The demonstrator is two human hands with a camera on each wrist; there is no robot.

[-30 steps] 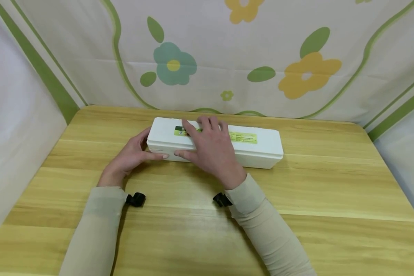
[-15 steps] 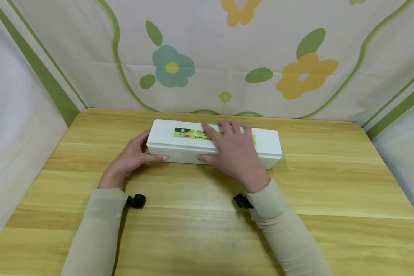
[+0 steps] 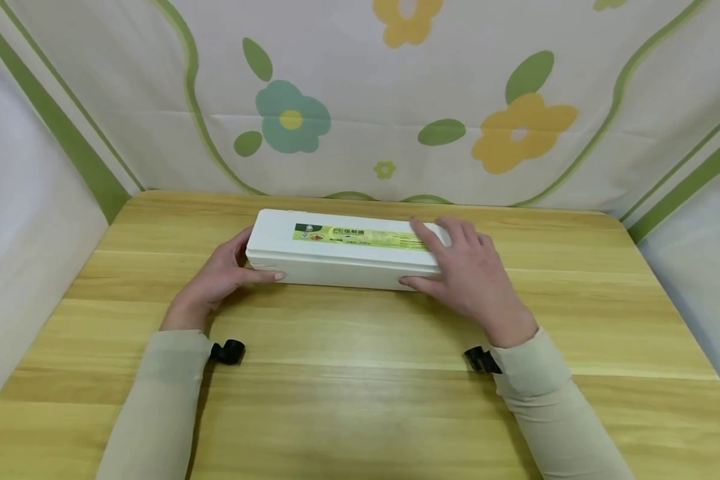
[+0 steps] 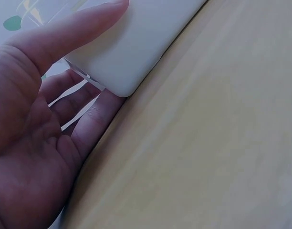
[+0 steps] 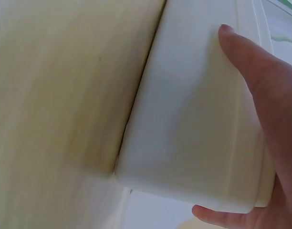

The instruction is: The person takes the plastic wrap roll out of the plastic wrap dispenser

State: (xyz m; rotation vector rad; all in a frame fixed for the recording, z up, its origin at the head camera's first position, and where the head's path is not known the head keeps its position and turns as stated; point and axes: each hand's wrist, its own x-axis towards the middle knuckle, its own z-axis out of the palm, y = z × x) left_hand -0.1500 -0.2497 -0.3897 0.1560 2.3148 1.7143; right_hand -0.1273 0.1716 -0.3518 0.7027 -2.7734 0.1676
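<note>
A long white cling film box [image 3: 342, 272] with a lid and a green printed label [image 3: 360, 236] lies on the wooden table. My left hand [image 3: 219, 275] grips its left end, thumb along the front face and fingers behind the end. In the left wrist view, those fingers reach round the box's corner [image 4: 127, 62]. My right hand [image 3: 477, 277] holds the right end, covering that part of the lid. The right wrist view shows the right thumb [image 5: 251, 59] on the front wall of the box [image 5: 184, 114] and a fingertip past its end.
The wooden table [image 3: 348, 400] runs back to a white curtain [image 3: 360, 87] with flowers and green lines. White cloth with green stripes hangs at both sides. Each wrist carries a small black device, the left one [image 3: 231, 351] and the right one [image 3: 482, 360].
My right hand has slid rightward along the box from its middle to its right end, uncovering the label. The left hand stays at the left end, and the box has hardly moved.
</note>
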